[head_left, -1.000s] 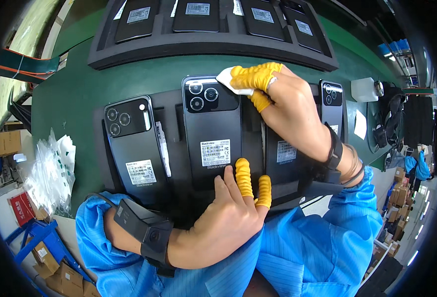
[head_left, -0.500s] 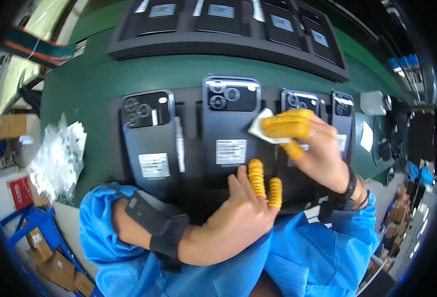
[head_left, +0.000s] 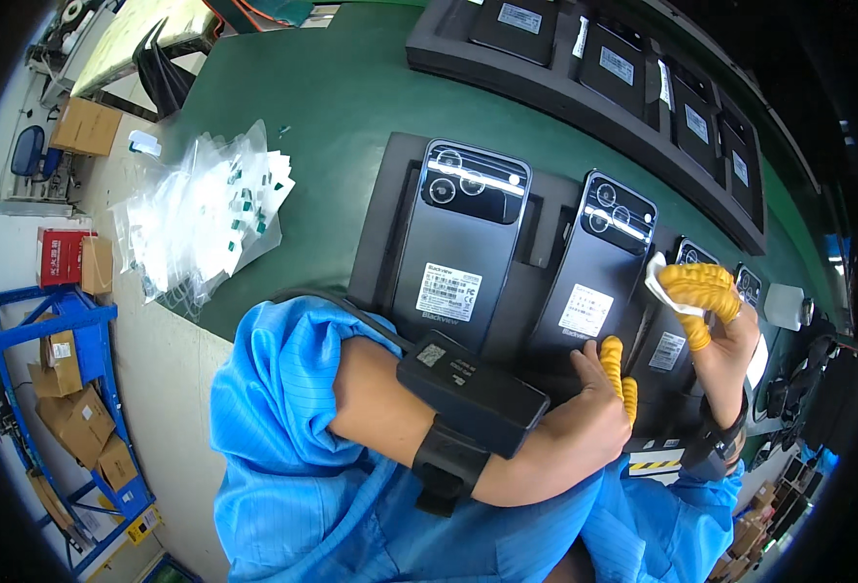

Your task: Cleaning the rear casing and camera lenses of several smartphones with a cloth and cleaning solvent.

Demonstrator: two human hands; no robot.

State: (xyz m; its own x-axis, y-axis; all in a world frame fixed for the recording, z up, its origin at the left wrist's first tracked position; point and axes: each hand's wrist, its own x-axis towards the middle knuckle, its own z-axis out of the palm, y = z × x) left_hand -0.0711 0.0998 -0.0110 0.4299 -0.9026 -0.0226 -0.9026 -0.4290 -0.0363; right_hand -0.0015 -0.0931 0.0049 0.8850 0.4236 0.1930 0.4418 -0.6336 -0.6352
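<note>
Several dark smartphones lie back side up in a black foam tray [head_left: 373,228], each with a camera block and a white label. Between the second phone [head_left: 596,262] and the third phone [head_left: 666,352], my right hand [head_left: 719,325] pinches a folded white wiping cloth [head_left: 655,282] in yellow finger cots. The cloth is by the second phone's right edge; whether it touches cannot be seen. My left hand [head_left: 584,428], also with yellow finger cots, rests its extended fingers at that phone's lower end and grips nothing. The leftmost phone [head_left: 468,238] lies beside my left forearm.
Another black tray [head_left: 584,92] of phones stands at the far right of the green table [head_left: 322,155]. A pile of clear plastic film [head_left: 205,214] lies on the left. Beyond the table's left edge are cardboard boxes [head_left: 79,423] on a blue rack [head_left: 40,325].
The view has swung left, so the trays and phones appear farther right. My right hand still holds the cloth beside the second phone; my left hand remains at its lower end, fingers closer together.
</note>
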